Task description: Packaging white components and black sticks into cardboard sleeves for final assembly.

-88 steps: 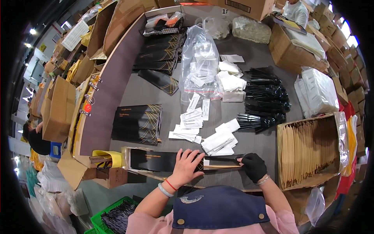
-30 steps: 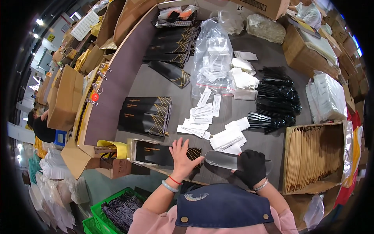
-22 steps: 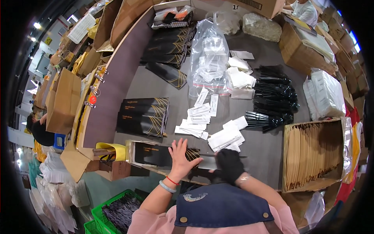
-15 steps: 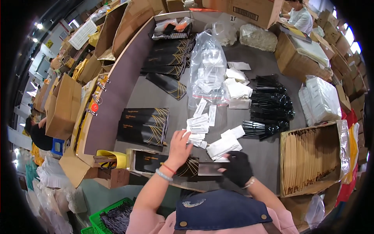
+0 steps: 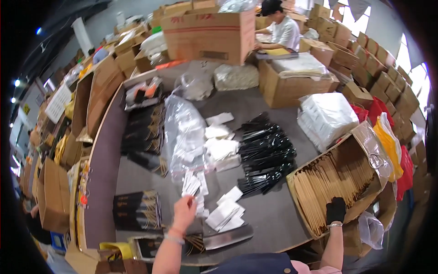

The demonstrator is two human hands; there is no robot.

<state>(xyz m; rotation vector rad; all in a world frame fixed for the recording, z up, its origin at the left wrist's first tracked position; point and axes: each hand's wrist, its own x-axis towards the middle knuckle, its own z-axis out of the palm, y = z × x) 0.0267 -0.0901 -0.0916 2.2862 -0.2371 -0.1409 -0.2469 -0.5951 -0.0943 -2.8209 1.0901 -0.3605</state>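
My bare left hand (image 5: 183,213), with a bracelet at the wrist, is at the near end of a loose row of small white packets (image 5: 192,183). Its thumb and fingers are drawn together; what lies between them is too small to make out. My right hand (image 5: 336,211), in a black glove, reaches into an open carton (image 5: 299,194) of slim brown strips (image 5: 319,194) standing on edge. Its fingers point down among the strips, and their grip is hidden. Larger white packets (image 5: 224,215) lie between my hands, beyond a shiny grey plate (image 5: 228,236).
Black sleeves with gold lines (image 5: 137,210) lie stacked at the left. Bundles of black plastic cutlery (image 5: 267,155) spread across the middle. Behind the packets is a clear plastic bag (image 5: 185,132). A wrapped white stack (image 5: 326,118) stands at the right. A co-worker (image 5: 283,32) sits beyond the table.
My right hand has moved from beside the grey plate to the brown strips in the carton at the right. The view has swung right. My left hand stays by the small white packets.
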